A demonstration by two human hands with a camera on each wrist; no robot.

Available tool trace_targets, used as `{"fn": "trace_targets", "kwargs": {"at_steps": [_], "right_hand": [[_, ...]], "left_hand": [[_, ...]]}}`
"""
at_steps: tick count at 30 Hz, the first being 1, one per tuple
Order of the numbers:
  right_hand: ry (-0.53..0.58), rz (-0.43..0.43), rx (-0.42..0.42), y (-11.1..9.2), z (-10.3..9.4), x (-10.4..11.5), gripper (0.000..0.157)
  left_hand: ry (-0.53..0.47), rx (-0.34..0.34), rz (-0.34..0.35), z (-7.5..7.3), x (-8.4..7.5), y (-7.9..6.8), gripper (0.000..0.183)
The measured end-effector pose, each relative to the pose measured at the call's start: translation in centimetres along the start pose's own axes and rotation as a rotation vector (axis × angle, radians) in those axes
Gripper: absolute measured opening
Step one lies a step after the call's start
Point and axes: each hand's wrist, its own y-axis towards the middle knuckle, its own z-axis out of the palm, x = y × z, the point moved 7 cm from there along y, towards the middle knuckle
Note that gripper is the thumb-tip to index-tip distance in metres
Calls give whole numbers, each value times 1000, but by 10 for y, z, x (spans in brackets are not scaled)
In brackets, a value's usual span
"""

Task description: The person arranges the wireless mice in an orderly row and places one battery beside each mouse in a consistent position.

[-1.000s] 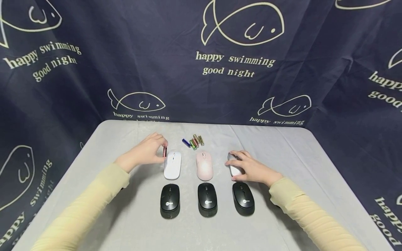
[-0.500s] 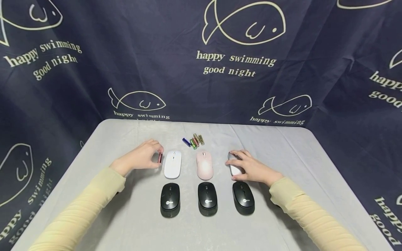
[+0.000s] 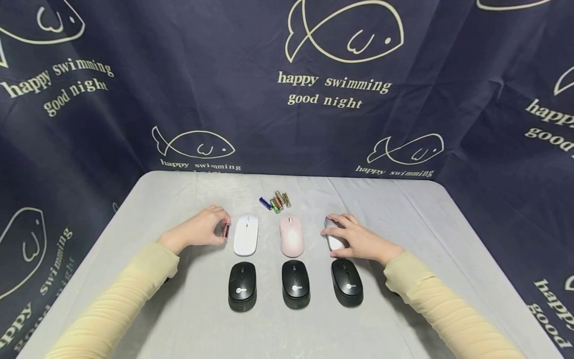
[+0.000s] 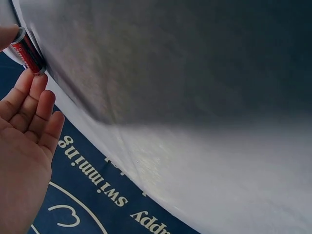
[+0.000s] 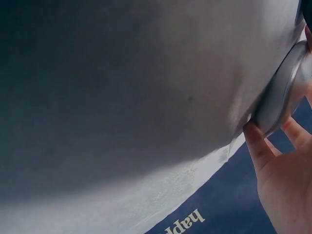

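My left hand (image 3: 199, 228) pinches a red battery (image 3: 225, 230) by its ends, thumb at one end and fingertips at the other. The left wrist view shows that battery (image 4: 29, 51) with a black and silver part, close over the table. Just right of it lies a white computer mouse (image 3: 246, 236). My right hand (image 3: 358, 238) grips a grey-and-white mouse (image 3: 336, 243), fingers spread over its top and sides and partly hiding it. In the right wrist view this mouse (image 5: 280, 92) shows its rounded side between the fingers.
Between the hands lies a pink mouse (image 3: 292, 238). Nearer me stand three black mice in a row: left (image 3: 242, 286), middle (image 3: 295, 284), right (image 3: 347, 282). Several batteries (image 3: 277, 202) lie bunched at the back of the table (image 3: 403, 209). A dark blue curtain (image 3: 251, 109) hangs behind.
My left hand has carried the red battery leftward and a little toward me, away from the white mouse's edge. The right hand stays on its mouse.
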Motion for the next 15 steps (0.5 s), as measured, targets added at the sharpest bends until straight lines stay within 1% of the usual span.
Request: {"fn": "trace_targets", "kwargs": {"at_steps": [9,15], "right_hand": [[1,3,1,0,-1,1,51],[-3,-12,-13,0,-1,0,52]], "left_hand": [[-17,8,5,3,-4,5,39],[-18,10,7,3,-5,5,41]]}}
